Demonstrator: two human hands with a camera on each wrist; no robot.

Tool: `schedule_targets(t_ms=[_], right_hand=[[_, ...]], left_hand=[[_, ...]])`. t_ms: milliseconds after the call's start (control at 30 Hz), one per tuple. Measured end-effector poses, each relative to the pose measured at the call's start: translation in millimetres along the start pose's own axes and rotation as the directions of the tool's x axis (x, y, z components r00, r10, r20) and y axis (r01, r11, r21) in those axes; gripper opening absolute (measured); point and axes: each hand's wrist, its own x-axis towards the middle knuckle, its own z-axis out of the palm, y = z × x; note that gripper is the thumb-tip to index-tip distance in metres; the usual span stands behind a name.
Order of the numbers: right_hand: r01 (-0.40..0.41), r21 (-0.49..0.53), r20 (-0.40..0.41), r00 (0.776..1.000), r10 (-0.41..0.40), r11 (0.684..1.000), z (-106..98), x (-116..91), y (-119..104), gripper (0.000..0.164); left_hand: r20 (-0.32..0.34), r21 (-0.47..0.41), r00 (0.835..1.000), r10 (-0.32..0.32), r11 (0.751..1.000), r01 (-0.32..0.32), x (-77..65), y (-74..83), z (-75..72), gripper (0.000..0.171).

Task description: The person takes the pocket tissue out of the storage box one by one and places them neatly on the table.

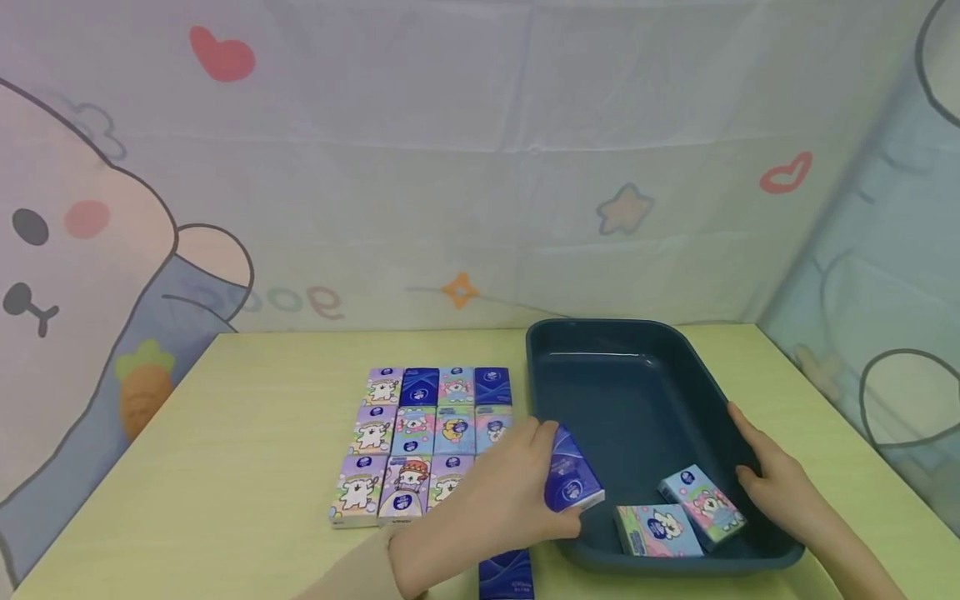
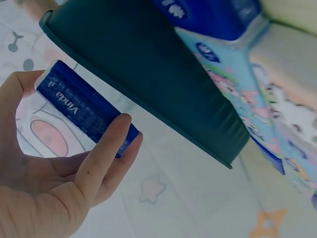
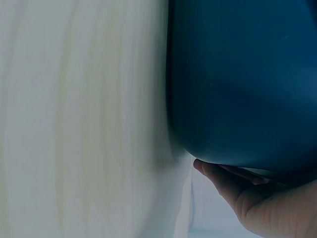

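Observation:
My left hand point(image 1: 498, 492) pinches a dark blue tissue pack point(image 1: 572, 471) by its ends, above the near left rim of a dark teal tray point(image 1: 600, 400). The left wrist view shows the pack's side point(image 2: 81, 101) with "Vinda" printed on it, between thumb and fingers. At the tray's right side, my right hand point(image 1: 783, 483) holds the rim, and its fingers lie along the outer wall point(image 3: 237, 99) in the right wrist view. Inside the tray's near end, two cartoon-printed tissue packs point(image 1: 660, 531) point(image 1: 703, 504) lie touching.
Left of the tray, rows of cartoon-printed and blue tissue packs point(image 1: 415, 431) stand close together, partly hidden by my left hand. Another blue pack point(image 1: 506, 577) lies at the near edge of view. A printed cloth point(image 1: 420, 167) hangs behind the pale yellow table point(image 1: 247, 442).

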Motion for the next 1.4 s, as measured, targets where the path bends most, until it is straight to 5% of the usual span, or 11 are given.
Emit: schedule_targets(t_ms=[467,700,1000,1233,1400], right_hand=[[-0.011,-0.002,0.015,1.000,0.011,1.000,-2.4,-0.1,-2.1,0.084],[-0.033,0.004,0.040,0.999,0.032,0.999,-2.8,-0.7,-4.8,0.083],[-0.024,0.008,0.026,0.999,0.023,1.000,-2.3,-0.8,-4.4,0.083],[-0.031,0.005,0.026,0.999,0.031,1.000,-3.0,-0.8,-5.2,0.084],[-0.037,0.006,0.033,0.999,0.037,0.999,-3.7,-1.4,-5.8,0.084]], left_hand=[[0.133,-0.057,0.985,-0.111,0.991,0.120,-41.9,-35.0,1.0,0.089],[0.229,-0.073,0.958,-0.171,0.979,0.192,-55.8,-47.5,5.1,0.091],[0.235,-0.080,0.961,-0.145,0.983,0.167,-67.0,-59.5,10.0,0.095],[0.271,-0.066,0.947,-0.171,0.978,0.196,-71.1,-68.3,12.5,0.094],[0.249,-0.034,0.959,-0.132,0.989,0.145,-75.0,-73.7,15.4,0.098]])
